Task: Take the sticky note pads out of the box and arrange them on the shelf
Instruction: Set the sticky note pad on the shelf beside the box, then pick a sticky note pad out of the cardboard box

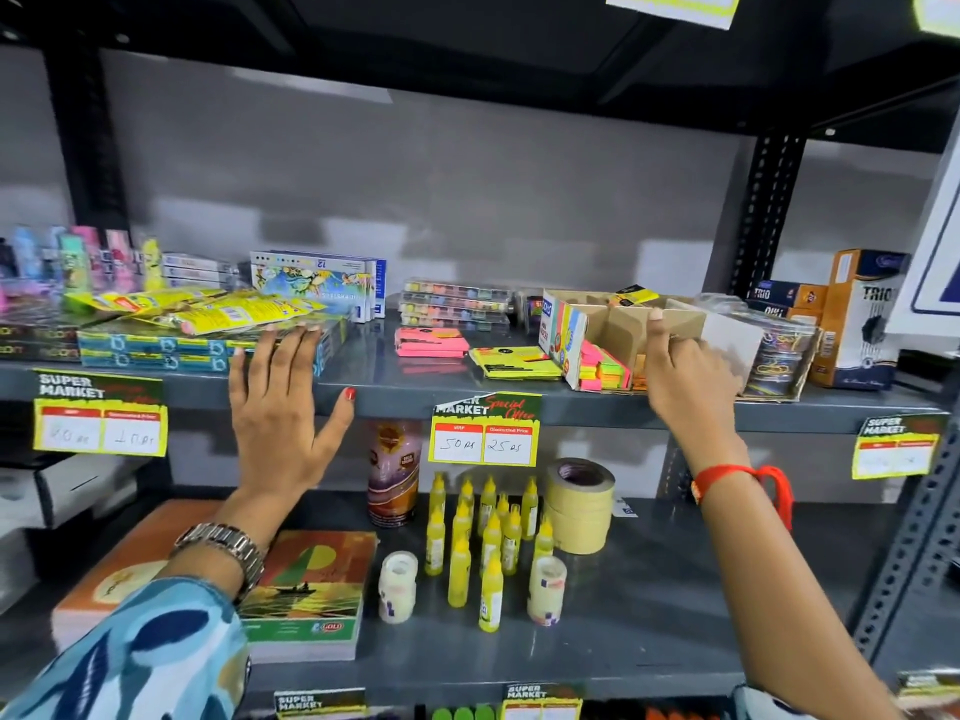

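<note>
On the grey metal shelf [519,402], the cardboard box [613,324] serves as the landmark: it lies open near the front edge, right of the middle, with its printed end flap turned to the left. Well to the left of the box sits a flat stack of blue packs [171,350] with yellow packets [208,309] on top. Just right of the box, touching it, is a clear tub of rubber bands [779,350]. Below the box, on the next level down, stand yellow glue bottles [488,537] and rolls of masking tape [579,506].

Inside the box, along its front side, a row of neon sticky note pads [605,368] stands on edge. Just left of the box a yellow pad [514,362] lies flat on the shelf, and further left, beside it, a pink pad [430,341] lies flat too. One more yellow pad [631,295] rests on the box's back rim.

The left hand [283,402] is raised flat, well left of the box, fingers spread apart and empty, its fingertips against the blue packs. The right hand [685,381] reaches over the box's front right part, fingers curled down; whether they grip anything I cannot tell.
</note>
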`<state>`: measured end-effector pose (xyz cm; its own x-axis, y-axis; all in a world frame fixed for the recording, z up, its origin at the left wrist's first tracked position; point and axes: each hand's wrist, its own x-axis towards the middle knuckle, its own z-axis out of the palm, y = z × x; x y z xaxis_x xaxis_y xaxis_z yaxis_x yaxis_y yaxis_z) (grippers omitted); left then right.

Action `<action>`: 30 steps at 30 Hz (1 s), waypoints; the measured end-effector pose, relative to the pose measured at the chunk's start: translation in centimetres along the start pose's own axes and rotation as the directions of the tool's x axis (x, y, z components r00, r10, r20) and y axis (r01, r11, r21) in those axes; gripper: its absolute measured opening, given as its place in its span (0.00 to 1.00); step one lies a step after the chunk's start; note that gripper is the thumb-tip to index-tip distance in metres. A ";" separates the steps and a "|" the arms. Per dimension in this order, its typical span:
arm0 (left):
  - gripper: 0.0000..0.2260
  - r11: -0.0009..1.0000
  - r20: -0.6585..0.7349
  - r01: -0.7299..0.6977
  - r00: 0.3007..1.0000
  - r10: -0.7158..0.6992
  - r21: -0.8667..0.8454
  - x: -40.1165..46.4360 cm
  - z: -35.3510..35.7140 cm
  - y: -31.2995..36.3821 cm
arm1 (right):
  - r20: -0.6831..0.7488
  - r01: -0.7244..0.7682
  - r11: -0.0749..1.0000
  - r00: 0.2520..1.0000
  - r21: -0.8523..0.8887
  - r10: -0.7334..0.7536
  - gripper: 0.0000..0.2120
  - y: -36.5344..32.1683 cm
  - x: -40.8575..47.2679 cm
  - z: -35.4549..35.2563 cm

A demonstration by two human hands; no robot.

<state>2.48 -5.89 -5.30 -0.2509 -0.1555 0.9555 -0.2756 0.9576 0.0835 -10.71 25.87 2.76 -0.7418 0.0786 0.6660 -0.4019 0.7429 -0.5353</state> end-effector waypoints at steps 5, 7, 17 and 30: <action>0.28 1.000 -0.004 -0.004 1.000 0.004 0.017 -0.1 0.2 -0.1 | -0.386 0.448 0.884 0.845 0.134 -0.370 0.16 -5.5 -3.0 -0.5; 0.28 1.000 0.000 -0.005 1.000 0.005 0.021 -0.2 0.1 -0.1 | -0.170 0.518 0.851 0.849 0.085 -0.500 0.12 -8.1 -4.1 0.1; 0.28 1.000 0.002 -0.014 1.000 0.014 0.006 0.0 0.1 -0.2 | 0.619 0.377 0.854 0.781 -0.359 -0.084 0.32 -12.6 -1.0 3.7; 0.28 1.000 0.000 -0.012 1.000 0.012 0.005 0.0 0.2 -0.1 | 0.571 0.285 0.918 0.817 -0.274 -0.083 0.31 -13.2 -1.5 3.1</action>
<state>2.35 -6.04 -5.38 -0.2538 -0.1436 0.9565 -0.2769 0.9583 0.0704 -5.94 13.92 7.26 -0.8789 -0.3773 0.2920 -0.4337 0.8869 -0.1593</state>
